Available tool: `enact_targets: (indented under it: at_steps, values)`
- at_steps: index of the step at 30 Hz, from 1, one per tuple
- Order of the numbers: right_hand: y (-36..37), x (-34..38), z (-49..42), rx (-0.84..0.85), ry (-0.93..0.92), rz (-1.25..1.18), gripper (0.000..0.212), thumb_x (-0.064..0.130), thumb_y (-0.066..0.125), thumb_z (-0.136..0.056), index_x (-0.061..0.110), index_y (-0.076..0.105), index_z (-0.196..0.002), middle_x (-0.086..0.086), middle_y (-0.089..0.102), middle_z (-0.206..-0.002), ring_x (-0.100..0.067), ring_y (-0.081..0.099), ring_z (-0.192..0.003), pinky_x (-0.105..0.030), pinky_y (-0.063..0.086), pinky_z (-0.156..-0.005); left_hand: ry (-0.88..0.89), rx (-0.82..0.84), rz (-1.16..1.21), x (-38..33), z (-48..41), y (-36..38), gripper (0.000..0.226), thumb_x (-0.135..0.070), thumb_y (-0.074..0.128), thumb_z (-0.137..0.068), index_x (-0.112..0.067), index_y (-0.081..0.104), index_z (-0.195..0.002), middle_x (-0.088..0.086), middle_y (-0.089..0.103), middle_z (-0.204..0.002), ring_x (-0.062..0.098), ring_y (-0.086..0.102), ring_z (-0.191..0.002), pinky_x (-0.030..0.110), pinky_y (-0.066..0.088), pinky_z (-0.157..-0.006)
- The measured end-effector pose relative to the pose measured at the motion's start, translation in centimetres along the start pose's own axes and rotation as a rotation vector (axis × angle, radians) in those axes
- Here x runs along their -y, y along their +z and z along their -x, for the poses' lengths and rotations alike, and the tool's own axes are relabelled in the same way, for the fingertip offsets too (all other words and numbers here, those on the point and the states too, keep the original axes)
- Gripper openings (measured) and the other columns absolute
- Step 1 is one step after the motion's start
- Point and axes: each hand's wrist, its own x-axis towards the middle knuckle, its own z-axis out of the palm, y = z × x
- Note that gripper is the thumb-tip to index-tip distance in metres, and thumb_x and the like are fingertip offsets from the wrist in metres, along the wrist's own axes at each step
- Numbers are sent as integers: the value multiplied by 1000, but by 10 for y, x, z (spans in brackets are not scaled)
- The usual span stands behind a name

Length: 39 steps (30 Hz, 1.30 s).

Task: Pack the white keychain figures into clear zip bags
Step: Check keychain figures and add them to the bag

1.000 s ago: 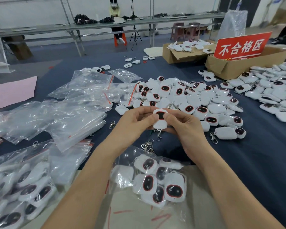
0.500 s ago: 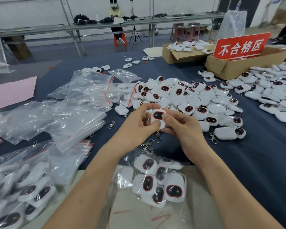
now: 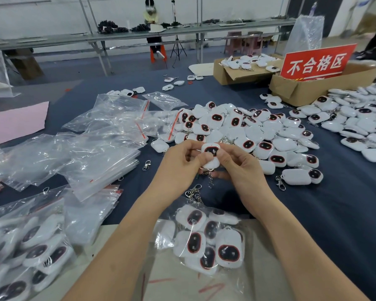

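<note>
Both hands hold one white keychain figure (image 3: 211, 149) with a black, red-rimmed face above the dark table. My left hand (image 3: 180, 168) pinches its left side and my right hand (image 3: 239, 168) pinches its right side, thumbs on the front. Its metal chain (image 3: 210, 178) hangs below. A large pile of loose figures (image 3: 248, 131) lies just beyond the hands. A clear zip bag (image 3: 206, 237) holding several figures lies close to me between my forearms. Empty clear zip bags (image 3: 91, 153) are heaped at the left.
Filled bags (image 3: 24, 253) lie at the lower left. Two cardboard boxes (image 3: 308, 88) with a red sign (image 3: 315, 63) stand at the back right, beside another spread of figures (image 3: 360, 124). A pink sheet (image 3: 15, 120) lies far left. A person sits behind a distant bench.
The figure has been turned in my fingers, from upright to tilted and back to face me. Both hands stay in nearly the same place.
</note>
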Motion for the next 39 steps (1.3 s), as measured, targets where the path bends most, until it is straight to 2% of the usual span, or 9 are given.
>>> enact_targets:
  at_steps: [6,11,15,17,24,28,31,34,39]
  values:
    - [-3,-2,-3,2,-6,21,19,8,51,-101,9,64,-87,-1,70,-79,-8,65,-65,-19,55,-65,-10,-32,-43,0,2,7,17,-10,72,-91,-25,66,-89,-21,67,-69,-1,63,-71,29,59,-78]
    - [-4,-6,-3,-18,-42,32,20,12,51,-102,12,61,-84,3,69,-78,-9,65,-75,-20,55,-69,-39,-84,-15,-5,4,13,14,-13,77,-88,-23,67,-86,-11,66,-76,9,63,-76,42,59,-85]
    - [-2,-2,-4,-25,-71,-67,16,21,55,-99,12,67,-96,-11,73,-93,-19,72,-89,-24,57,-74,74,-74,-104,-13,8,16,17,-27,80,-85,-27,66,-96,-12,69,-90,-1,63,-81,17,51,-74]
    - [0,3,-3,34,-40,-184,21,22,56,-96,19,77,-97,-6,76,-102,-17,73,-96,-22,57,-78,125,-27,-147,-17,10,12,22,-33,80,-85,-37,63,-99,-16,67,-102,-3,63,-93,12,49,-75]
    - [7,19,5,174,68,-443,28,15,54,-93,16,80,-105,-11,74,-114,-19,73,-103,-19,57,-79,302,-16,-287,-23,19,-14,27,-30,81,-83,-39,63,-100,-11,61,-113,7,60,-104,20,49,-87]
    - [17,23,11,219,82,-468,29,15,53,-92,13,79,-106,-15,73,-117,-22,71,-107,-20,57,-79,288,-27,-268,-25,28,-23,27,-25,83,-82,-31,65,-101,-11,60,-112,4,59,-101,13,47,-84]
    - [23,27,14,261,87,-461,30,15,53,-95,6,73,-116,-17,70,-121,-22,71,-108,-21,57,-81,242,-50,-223,-32,35,-31,34,-26,85,-80,-42,61,-99,-20,63,-109,0,60,-97,11,46,-79]
    - [34,29,14,244,61,-207,24,14,52,-100,14,70,-117,-10,75,-113,-20,72,-99,-24,58,-80,140,-99,-202,-33,43,-49,36,-26,86,-79,-43,59,-96,-16,65,-104,1,61,-90,15,49,-75]
    - [52,29,13,420,8,721,22,25,52,-103,35,66,-117,20,68,-111,0,63,-99,-14,47,-87,-165,-133,-519,-14,69,-98,29,-26,82,-83,-39,57,-91,-5,63,-108,6,59,-89,20,43,-76]
